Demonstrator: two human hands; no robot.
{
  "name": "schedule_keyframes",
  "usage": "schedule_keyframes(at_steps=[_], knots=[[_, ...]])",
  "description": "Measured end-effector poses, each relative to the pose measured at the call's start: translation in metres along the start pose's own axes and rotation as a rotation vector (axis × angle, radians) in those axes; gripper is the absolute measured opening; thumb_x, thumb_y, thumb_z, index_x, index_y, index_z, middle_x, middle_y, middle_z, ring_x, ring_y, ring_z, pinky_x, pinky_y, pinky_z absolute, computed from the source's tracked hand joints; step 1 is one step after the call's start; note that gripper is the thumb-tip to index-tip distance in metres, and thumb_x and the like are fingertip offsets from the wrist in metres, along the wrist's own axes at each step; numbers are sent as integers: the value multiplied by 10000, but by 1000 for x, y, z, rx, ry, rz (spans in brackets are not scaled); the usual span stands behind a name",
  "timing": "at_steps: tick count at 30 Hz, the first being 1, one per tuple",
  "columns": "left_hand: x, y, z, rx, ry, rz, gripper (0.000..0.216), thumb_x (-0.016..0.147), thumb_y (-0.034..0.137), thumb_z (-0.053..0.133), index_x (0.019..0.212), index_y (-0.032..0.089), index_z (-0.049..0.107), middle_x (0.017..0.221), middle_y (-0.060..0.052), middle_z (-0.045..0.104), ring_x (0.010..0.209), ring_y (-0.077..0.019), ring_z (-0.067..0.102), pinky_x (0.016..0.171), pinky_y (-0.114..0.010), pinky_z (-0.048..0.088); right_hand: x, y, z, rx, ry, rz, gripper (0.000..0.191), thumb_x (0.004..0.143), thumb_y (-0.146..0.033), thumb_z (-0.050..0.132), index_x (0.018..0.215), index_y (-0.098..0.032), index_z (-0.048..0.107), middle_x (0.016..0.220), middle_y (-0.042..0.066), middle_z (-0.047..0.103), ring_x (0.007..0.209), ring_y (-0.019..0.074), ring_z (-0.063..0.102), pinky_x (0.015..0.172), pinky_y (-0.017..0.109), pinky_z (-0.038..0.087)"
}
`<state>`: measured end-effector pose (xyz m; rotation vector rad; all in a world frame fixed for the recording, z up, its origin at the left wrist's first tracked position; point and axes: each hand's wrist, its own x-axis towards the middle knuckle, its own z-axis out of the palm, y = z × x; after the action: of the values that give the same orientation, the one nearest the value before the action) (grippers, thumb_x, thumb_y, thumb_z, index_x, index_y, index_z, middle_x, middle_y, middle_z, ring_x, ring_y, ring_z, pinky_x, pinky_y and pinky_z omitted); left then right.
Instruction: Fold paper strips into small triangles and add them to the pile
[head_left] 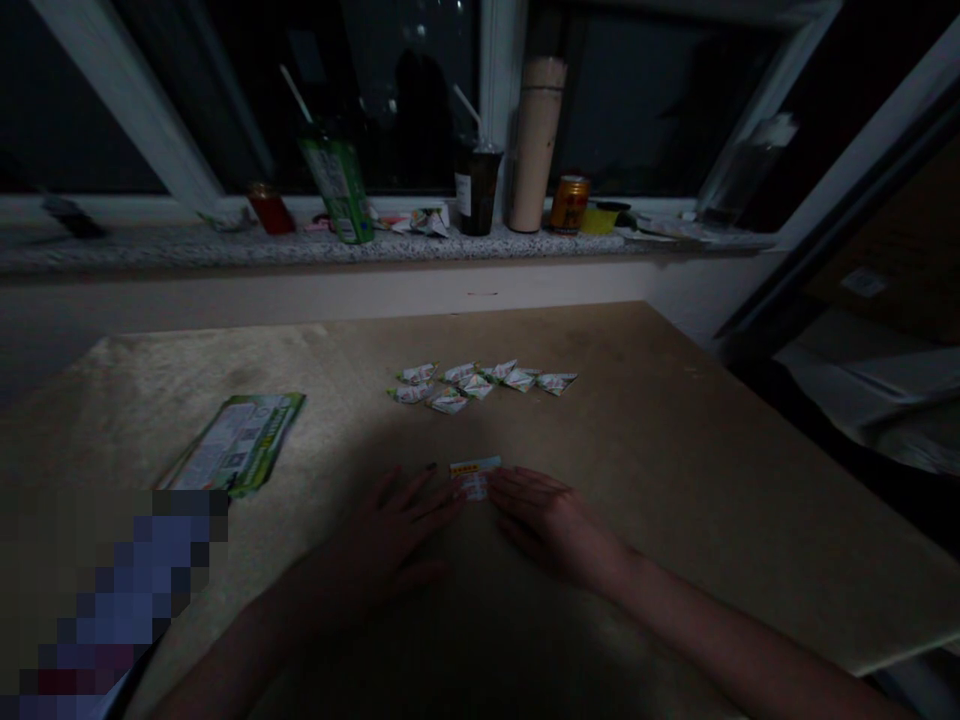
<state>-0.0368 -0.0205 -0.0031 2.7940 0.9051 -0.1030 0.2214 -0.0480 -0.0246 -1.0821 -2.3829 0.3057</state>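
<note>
A small printed rectangle of paper or wrapper (474, 480), with a yellow and blue band along its top, lies flat on the brown tabletop between my hands. My left hand (397, 525) lies flat with its fingers spread, the fingertips at the left edge of the rectangle. From the other side, my right hand (551, 515) rests low with fingers stretched out side by side, their tips over its right edge. Beyond the hands sit several small folded triangles (475, 386) of white and green printed material, grouped in loose rows. The dim light blurs fine detail.
At the left lies a stack of flat green-and-white printed wrappers (240, 440), beside a pixelated patch. Behind the table (675, 450), a speckled windowsill (420, 248) bears a green carton (337, 190), a dark cup with straw (478, 190), a tall beige flask (536, 145) and an orange can (570, 205).
</note>
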Motion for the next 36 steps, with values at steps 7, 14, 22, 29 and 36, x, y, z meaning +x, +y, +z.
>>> schedule_keyframes(at_steps=[7,14,22,29,36], knots=[[-2,-12,3,-24,66,50,548,946,492,401,1438,384,184,1505,18,269,1381,-255,214,1104,-493,167,-2,2,3,-34,-19,-11,370,901,-236,492,1264,-177,534,1280,77,579,1196,187,524,1060,376,393],[-2,-12,4,26,73,72,619,902,563,435,1442,354,217,1507,-8,263,1382,-287,201,1096,-504,186,-2,-5,-1,-187,-126,-31,423,899,-368,505,1289,-205,500,1346,88,503,1252,238,442,1067,421,353],[-3,0,14,77,114,31,748,850,621,475,1459,275,211,1494,-63,299,1360,-278,265,1103,-475,180,7,-9,1,-166,-117,-93,410,885,-380,517,1227,-155,537,1337,110,508,1301,225,373,1131,427,235],[-5,-3,16,33,101,30,755,878,593,449,1474,285,103,1506,-56,262,1368,-278,248,1110,-489,145,3,-6,6,-139,-151,-79,479,923,-402,445,1348,-181,433,1374,80,483,1301,206,384,1132,411,243],[-6,-15,5,-16,84,108,645,917,519,443,1462,322,160,1504,-15,269,1365,-241,265,1114,-420,202,4,-8,3,-147,-178,-62,464,922,-436,441,1322,-202,461,1373,89,481,1296,226,389,1123,459,230]])
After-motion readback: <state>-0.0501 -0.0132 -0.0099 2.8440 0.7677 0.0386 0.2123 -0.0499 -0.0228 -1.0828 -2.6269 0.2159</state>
